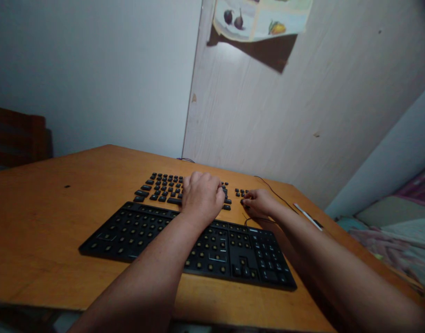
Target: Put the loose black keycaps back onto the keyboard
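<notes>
A black computer keyboard (pixel 236 253) lies at a slant on the wooden table. Most of its main section shows bare key mounts, while caps remain on the number pad and some arrow keys. Behind it, loose black keycaps (pixel 165 188) are laid out in rows. My left hand (pixel 202 198) rests palm down over the right part of these rows, its fingers bent out of sight and covering several caps. Farther right, my right hand (pixel 260 202) has thumb and fingers pinched on a small dark keycap (pixel 242 202), just in front of a small group of keycaps (pixel 237 192).
The table (pixel 59 240) meets the wall behind. A thin black cable (pixel 278 195) runs along its right side, near a white stick-like object (pixel 307 216). One small dark piece (pixel 67 186) lies far left. A wooden chair (pixel 18 134) stands at left; bedding (pixel 392 245) is at right.
</notes>
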The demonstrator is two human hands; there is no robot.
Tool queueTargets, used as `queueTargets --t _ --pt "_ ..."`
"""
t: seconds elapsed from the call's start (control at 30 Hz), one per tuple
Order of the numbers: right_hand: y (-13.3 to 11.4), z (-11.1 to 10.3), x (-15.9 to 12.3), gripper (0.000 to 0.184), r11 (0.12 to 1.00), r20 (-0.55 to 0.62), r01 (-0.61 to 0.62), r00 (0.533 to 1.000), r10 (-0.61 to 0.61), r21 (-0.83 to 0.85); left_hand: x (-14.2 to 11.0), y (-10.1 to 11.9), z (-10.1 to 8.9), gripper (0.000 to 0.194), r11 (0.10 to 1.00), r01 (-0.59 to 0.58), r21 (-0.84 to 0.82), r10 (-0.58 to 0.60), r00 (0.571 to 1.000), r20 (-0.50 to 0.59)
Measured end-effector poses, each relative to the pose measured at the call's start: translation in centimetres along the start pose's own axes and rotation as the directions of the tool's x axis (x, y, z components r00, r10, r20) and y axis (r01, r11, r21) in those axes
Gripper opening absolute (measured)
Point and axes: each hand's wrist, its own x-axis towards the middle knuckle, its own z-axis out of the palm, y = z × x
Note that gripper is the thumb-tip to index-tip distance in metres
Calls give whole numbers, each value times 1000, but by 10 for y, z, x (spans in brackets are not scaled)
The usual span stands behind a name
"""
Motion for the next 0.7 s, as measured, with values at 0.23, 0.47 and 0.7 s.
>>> queueTargets --t 0.23,0.47,0.7 --pt "2 6 10 18 1000 26 16 1000 -16 -15 0 1 0 15 1000 5 -2 -5 1000 1" --pt "-3 4 5 17 999 2 7 1000 -7 -41 0 1 1 15 1000 -6 -17 6 1000 -15" --pt "-2 -4 -6 17 1000 -24 21 999 -22 -13 0 1 1 15 1000 4 -18 -4 1000 4"
